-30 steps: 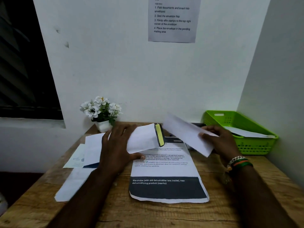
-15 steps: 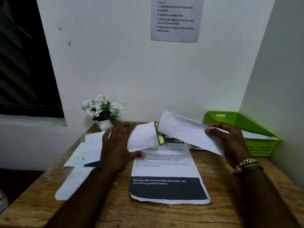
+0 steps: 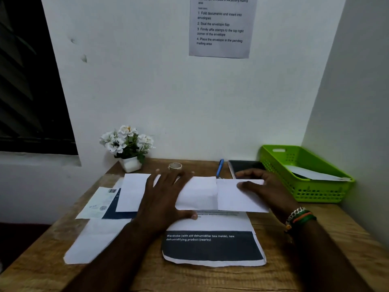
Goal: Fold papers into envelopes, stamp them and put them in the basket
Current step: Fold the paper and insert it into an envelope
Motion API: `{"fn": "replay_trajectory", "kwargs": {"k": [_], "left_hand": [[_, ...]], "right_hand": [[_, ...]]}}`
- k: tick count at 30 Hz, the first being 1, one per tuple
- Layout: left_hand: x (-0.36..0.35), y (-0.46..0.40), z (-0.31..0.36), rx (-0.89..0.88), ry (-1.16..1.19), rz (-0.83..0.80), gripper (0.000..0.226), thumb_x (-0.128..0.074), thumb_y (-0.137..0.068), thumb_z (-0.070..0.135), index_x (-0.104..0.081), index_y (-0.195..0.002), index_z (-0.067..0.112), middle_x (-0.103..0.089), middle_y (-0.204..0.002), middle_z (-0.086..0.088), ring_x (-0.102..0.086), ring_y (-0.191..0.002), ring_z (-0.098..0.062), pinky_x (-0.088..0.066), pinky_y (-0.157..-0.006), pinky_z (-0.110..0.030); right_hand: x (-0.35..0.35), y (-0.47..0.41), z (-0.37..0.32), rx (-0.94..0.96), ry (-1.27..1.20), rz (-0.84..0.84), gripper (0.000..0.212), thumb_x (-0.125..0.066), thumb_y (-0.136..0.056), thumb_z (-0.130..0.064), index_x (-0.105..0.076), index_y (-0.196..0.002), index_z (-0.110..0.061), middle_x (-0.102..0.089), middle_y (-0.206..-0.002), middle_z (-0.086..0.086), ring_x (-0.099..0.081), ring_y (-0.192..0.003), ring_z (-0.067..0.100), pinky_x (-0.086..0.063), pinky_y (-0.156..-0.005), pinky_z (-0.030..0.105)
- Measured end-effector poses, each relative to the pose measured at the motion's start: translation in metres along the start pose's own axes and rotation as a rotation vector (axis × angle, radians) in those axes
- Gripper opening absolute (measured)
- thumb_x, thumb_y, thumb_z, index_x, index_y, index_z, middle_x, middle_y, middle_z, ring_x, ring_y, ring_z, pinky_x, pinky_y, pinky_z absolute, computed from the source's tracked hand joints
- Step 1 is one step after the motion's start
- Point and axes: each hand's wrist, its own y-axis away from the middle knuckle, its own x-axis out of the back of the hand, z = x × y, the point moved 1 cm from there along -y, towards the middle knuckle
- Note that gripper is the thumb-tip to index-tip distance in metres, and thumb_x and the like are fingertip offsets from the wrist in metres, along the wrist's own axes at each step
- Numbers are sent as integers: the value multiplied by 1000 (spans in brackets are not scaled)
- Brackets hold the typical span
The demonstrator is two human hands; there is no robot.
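Observation:
My left hand (image 3: 164,197) grips a white envelope (image 3: 200,193) at its left end, thumb beneath it. My right hand (image 3: 265,190) holds a folded white paper (image 3: 235,197) whose left edge meets the envelope's right end; whether it is inside I cannot tell. Both hover low over a printed sheet (image 3: 212,245) with a dark band, lying on the wooden desk (image 3: 315,260). A green basket (image 3: 280,165) stands at the right by the wall, with a white envelope (image 3: 311,172) inside.
More white sheets (image 3: 92,237) and a printed slip (image 3: 96,204) lie at the left. Along the back wall stand a potted white flower (image 3: 128,146), a tape roll (image 3: 175,166), a blue pen (image 3: 220,167) and a dark phone (image 3: 244,166). An instruction sheet (image 3: 221,28) hangs above.
The right hand has brought the folded paper down and left until it meets the envelope's right end. The envelope's yellow-edged flap no longer shows. The view tilted slightly.

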Motion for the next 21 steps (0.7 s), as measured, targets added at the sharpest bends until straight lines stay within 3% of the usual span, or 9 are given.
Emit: {"fn": "replay_trajectory", "kwargs": {"k": [3, 5, 7, 10, 13, 17, 21], "left_hand": [[3, -1, -7, 48, -3, 34, 104, -56, -65, 90, -35, -154, 41, -41, -153, 12, -34, -146, -15, -19, -124, -51], [6, -2, -11, 85, -4, 52, 104, -54, -66, 91, -36, -154, 39, -40, -153, 12, -35, -144, -16, -23, -122, -53], [7, -2, -10, 99, -13, 58, 104, -51, -67, 92, -35, -154, 39, -39, -153, 13, -35, -143, -15, -23, -122, -53], [4, -2, -3, 84, -33, 48, 101, -50, -68, 92, -34, -154, 40, -40, -153, 13, -38, -143, -15, -21, -123, -51], [2, -2, 3, 58, -34, 52, 100, -49, -69, 91, -35, -154, 40, -45, -151, 11, -42, -142, -18, -21, -123, -51], [4, -2, 3, 70, -19, 88, 101, -48, -71, 92, -37, -155, 38, -45, -151, 10, -42, -141, -18, -20, -122, -50], [4, -2, 6, 55, -46, 48, 100, -42, -73, 93, -33, -157, 38, -43, -153, 9, -40, -143, -18, -21, -123, -51]], "right_hand": [[-3, -8, 5, -61, -153, 170, 23, -79, -85, -19, -72, -106, -15, -73, -104, 7, -67, -86, 17, -54, -74, 31], [1, -11, 4, -124, -327, 349, 20, -77, -88, -18, -68, -103, -9, -70, -96, 14, -65, -72, 18, -54, -62, 30], [1, -9, 4, -113, -336, 426, 11, -75, -88, -9, -66, -94, -7, -69, -86, 15, -63, -65, 21, -53, -55, 29], [-19, -2, 3, -54, -227, 288, 4, -73, -87, 0, -70, -86, -2, -73, -83, 15, -66, -74, 24, -57, -64, 36], [-41, 4, 2, -5, -176, 88, 4, -74, -88, -2, -74, -84, -5, -74, -81, 10, -68, -75, 17, -57, -63, 26], [-44, 7, -5, 154, -85, 22, 12, -71, -92, -9, -78, -83, -12, -79, -85, 0, -70, -79, 6, -51, -66, 15], [-47, 11, -6, 240, 54, -80, 30, -64, -98, -26, -77, -74, -14, -76, -82, 5, -69, -87, 22, -50, -85, 28]]}}
